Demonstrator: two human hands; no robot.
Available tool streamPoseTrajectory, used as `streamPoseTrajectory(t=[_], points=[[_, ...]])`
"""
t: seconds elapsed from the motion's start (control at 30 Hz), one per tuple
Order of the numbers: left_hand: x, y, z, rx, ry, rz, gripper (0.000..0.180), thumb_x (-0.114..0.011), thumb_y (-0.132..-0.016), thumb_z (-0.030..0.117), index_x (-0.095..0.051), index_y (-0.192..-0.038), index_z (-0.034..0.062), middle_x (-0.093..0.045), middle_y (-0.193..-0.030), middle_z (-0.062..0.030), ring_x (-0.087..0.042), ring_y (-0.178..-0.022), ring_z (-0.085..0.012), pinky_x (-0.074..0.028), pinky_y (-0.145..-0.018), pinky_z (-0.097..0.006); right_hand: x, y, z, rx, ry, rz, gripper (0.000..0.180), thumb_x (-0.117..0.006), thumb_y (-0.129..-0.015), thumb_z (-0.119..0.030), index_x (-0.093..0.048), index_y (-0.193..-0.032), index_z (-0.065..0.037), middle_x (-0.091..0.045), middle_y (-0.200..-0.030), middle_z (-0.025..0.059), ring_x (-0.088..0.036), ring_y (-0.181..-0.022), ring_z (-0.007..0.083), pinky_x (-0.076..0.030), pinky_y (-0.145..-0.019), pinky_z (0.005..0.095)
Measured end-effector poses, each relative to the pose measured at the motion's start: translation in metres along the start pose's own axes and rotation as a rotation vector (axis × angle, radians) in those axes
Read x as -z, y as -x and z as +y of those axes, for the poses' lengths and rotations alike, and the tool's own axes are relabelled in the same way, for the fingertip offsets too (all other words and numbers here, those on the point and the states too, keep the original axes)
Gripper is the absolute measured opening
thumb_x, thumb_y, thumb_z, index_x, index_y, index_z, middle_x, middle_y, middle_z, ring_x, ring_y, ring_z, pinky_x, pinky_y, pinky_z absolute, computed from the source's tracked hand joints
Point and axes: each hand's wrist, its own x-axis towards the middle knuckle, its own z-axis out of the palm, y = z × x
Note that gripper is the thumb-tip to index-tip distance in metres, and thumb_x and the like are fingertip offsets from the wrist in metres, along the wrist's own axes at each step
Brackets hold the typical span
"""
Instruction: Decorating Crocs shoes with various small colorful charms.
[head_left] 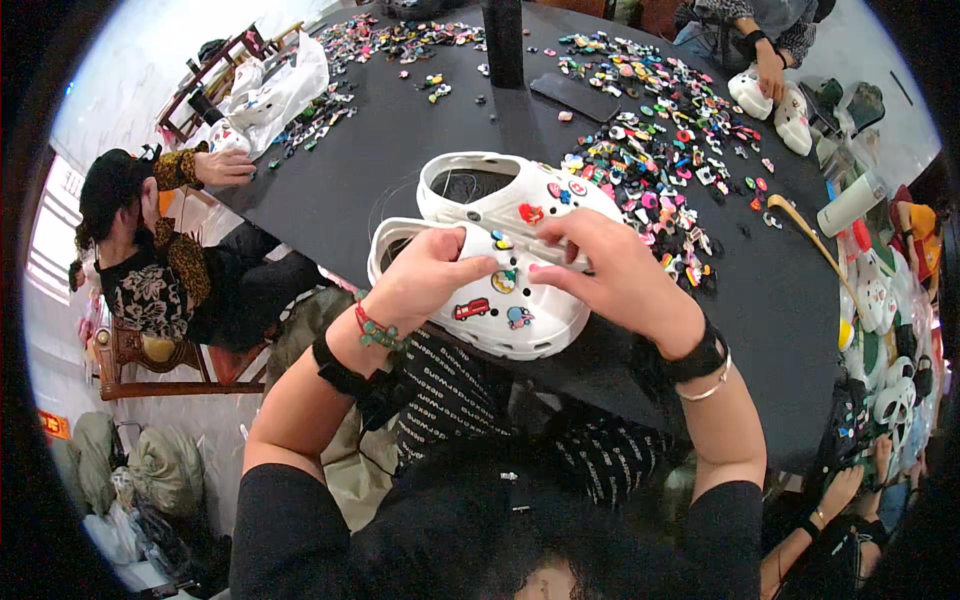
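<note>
Grips the near white clog [548, 312] with the left hand [420, 275], partly hiding it. Curls the right hand [615, 265] narrowly above, masking some of the far white clog [500, 212]; cannot tell about anything pinched. Counts two clogs beside the black table [330, 195], four visible charms [471, 309] on the nearer, uncountable loose pieces [655, 140].

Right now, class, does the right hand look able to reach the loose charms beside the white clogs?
Probably yes: the right hand is at the white clogs, the loose charms lie just beyond, and nothing visible blocks it.

Left hand [420, 275] curls, thumb [476, 267] extended; right hand [605, 262] arches, loosely parted.
</note>
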Motion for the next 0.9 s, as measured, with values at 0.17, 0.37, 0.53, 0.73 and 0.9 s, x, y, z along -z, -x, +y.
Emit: streamPoseTrajectory(t=[0.17, 0.37, 0.53, 0.73, 0.9], points=[[0.003, 0.004, -0.008, -0.121, -0.076, -0.013, 0.021, -0.065, -0.093, 0.009, -0.065, -0.111, -0.001, -0.071, -0.101, -0.0057, -0.068, -0.086, -0.01, -0.056, -0.075, -0.026, -0.029, -0.022, 0.01, 0.125, 0.023, -0.007, 0.045, -0.079, -0.077, -0.032, -0.058, -0.1, 0.0, -0.063, -0.094, 0.0171, -0.063, -0.087, 0.0349, -0.051, -0.077, 0.0417], [-0.001, 0.008, -0.016, -0.224, -0.176, -0.003, 0.021, -0.066, -0.094, 0.01, -0.067, -0.111, -0.0019, -0.071, -0.101, -0.0013, -0.065, -0.088, -0.0069, -0.054, -0.077, -0.024, -0.041, -0.03, 0.008, 0.077, -0.102, 0.014, 0.036, -0.084, -0.068, -0.021, -0.058, -0.082, -0.001, -0.061, -0.081, 0.0137, -0.061, -0.079, 0.032, -0.048, -0.069, 0.0398], [0.001, 0.011, -0.024, -0.274, -0.272, 0.029, 0.019, -0.068, -0.093, 0.01, -0.068, -0.108, -0.0014, -0.071, -0.098, 0.0009, -0.062, -0.086, -0.004, -0.052, -0.072, -0.023, -0.041, -0.03, 0.001, 0.009, -0.134, 0.0, 0.034, -0.082, -0.069, -0.019, -0.058, -0.082, 0.0, -0.059, -0.076, 0.0136, -0.06, -0.075, 0.0312, -0.046, -0.066, 0.0413], [-0.002, 0.021, -0.004, -0.215, -0.516, 0.041, 0.014, -0.067, -0.094, 0.009, -0.069, -0.103, -0.0012, -0.069, -0.094, 0.002, -0.058, -0.082, -0.0022, -0.048, -0.067, -0.021, -0.045, -0.03, 0.006, 0.181, -0.057, 0.078, 0.021, -0.074, -0.077, -0.012, -0.058, -0.08, 0.001, -0.058, -0.073, 0.0153, -0.06, -0.073, 0.0326, -0.046, -0.065, 0.0413], [0.004, 0.01, -0.03, -0.304, -0.431, 0.112, 0.015, -0.066, -0.093, 0.007, -0.068, -0.105, -0.0022, -0.07, -0.094, -0.0004, -0.062, -0.084, -0.0051, -0.052, -0.073, -0.024, -0.048, -0.031, 0.007, 0.146, -0.163, 0.079, 0.016, -0.071, -0.082, -0.009, -0.059, -0.08, 0.002, -0.058, -0.072, 0.0164, -0.06, -0.07, 0.0325, -0.046, -0.063, 0.0397]])
